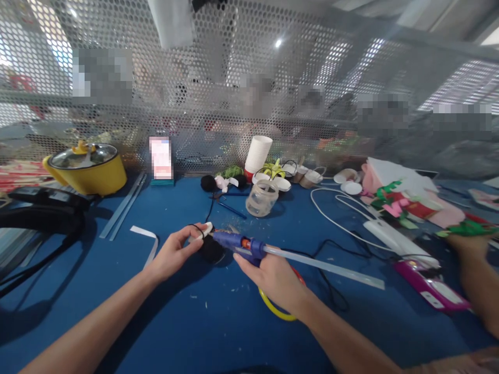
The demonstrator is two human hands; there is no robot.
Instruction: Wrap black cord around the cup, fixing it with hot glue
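My left hand (177,253) is closed, pinching a small white piece (206,230) with a thin black cord looped by it. My right hand (277,278) is wrapped round a blue glue gun (234,240), its nozzle pointing left towards the white piece. Whether the nozzle touches it, I cannot tell. A long clear glue stick (327,266) juts out of the gun's back end. Below the nozzle rests a black fuzzy ball (212,251). Yellow and red rings (277,307) lie partly hidden under my right hand and wrist.
A clear jar (262,198), small white cups and a stack of paper cups (259,152) stand ahead. At left are a yellow pot (91,169) and loose glue sticks (123,206). Cables and a purple-and-white power strip (431,288) lie right, near another person's arm (477,280). Perforated metal screens the back.
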